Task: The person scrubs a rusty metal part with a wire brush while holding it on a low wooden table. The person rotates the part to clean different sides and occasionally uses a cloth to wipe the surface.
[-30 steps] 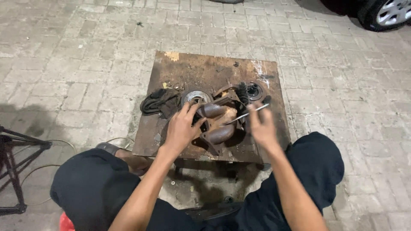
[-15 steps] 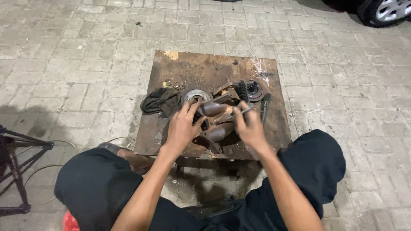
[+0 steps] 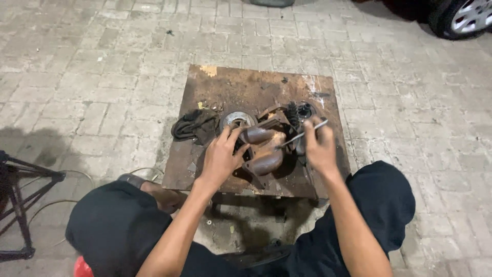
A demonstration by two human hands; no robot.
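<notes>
A rusty exhaust manifold (image 3: 264, 149) with curved brown pipes lies on a low, rust-stained metal table (image 3: 241, 90). My left hand (image 3: 221, 156) rests on the manifold's left side, fingers spread over a pipe. My right hand (image 3: 319, 146) grips a thin metal rod-like tool (image 3: 302, 134) that slants from upper right down toward the manifold's middle. A round silvery disc part (image 3: 237, 120) sits just behind my left hand.
A black rag (image 3: 193, 125) lies at the table's left. A dark coil spring and ring part (image 3: 297, 112) sit behind the manifold. A black stand (image 3: 20, 200) is at far left, a car wheel (image 3: 464, 18) top right. Brick paving surrounds the table.
My right hand moved in to the manifold half a second ago, then drew back to the right with the thin tool raised. The left hand stayed on the manifold.
</notes>
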